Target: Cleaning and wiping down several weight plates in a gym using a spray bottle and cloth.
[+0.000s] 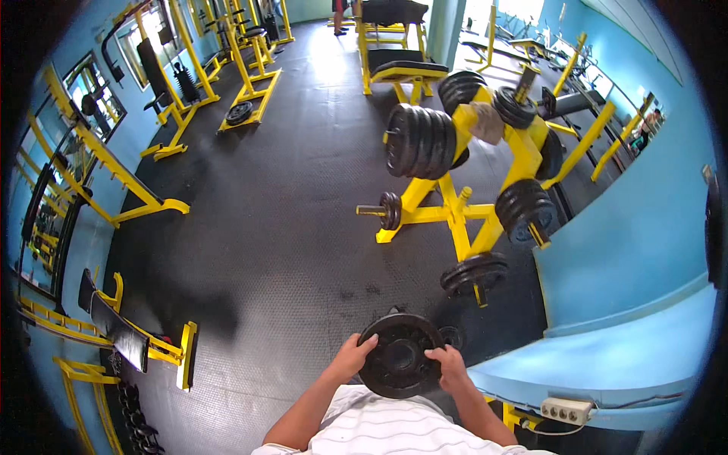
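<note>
A round black weight plate [401, 355] is held in front of my white striped shirt, gripped at its two sides. My left hand [355, 357] clasps its left edge with the thumb on the face. On the opposite edge, my right hand [446, 364] grips it the same way, thumb on top. The undersides of the plate and most of my fingers are hidden. Beyond the plate stands a yellow weight tree [455, 213], its pegs carrying black plates, among them a stack [421, 142] at upper left and a pair [475, 273] on the near lower peg.
A yellow-framed bench [128, 335] stands at the left, near a dumbbell row [133, 421]. A blue wall [614, 273] and a ledge with a power strip [566, 410] lie at my right. More machines line the left wall. A person's legs [339, 17] show far ahead.
</note>
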Demonstrator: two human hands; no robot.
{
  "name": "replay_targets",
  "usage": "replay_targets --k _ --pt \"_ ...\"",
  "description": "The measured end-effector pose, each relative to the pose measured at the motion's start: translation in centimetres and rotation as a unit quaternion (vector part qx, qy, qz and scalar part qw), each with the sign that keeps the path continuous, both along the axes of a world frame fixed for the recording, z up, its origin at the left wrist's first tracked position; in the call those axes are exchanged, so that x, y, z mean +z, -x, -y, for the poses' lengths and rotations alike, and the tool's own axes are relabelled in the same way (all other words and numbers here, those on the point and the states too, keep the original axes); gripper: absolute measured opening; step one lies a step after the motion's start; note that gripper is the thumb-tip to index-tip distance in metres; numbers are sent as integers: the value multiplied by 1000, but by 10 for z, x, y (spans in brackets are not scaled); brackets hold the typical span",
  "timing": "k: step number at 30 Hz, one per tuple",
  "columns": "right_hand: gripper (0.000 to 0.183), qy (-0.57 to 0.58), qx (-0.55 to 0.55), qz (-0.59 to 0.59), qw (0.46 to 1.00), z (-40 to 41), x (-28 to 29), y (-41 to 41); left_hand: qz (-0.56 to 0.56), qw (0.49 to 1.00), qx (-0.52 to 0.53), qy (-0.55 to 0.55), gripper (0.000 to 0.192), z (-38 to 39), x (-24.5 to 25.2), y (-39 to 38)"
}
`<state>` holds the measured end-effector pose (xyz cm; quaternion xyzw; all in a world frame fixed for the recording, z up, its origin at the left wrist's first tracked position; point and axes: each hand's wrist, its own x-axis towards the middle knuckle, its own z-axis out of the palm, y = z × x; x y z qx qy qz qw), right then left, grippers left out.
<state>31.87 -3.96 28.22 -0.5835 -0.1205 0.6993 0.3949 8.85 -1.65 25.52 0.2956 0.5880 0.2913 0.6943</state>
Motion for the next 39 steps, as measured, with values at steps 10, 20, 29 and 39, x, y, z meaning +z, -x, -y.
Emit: replay_targets --k 10,20,29,39 --pt "34 35 61 -18 997 -89 -38 105 -102 989 -15 105 58 -96 -14 110" --pt "39 44 166 157 973 -300 -123 148 -21 988 64 137 60 -269 -102 142" --pt "37 20 234 307 922 -509 -221 193 96 963 167 188 57 -446 -297 139" --pt "41 63 199 375 903 -615 -331 204 192 924 187 271 57 -543 -446 99"
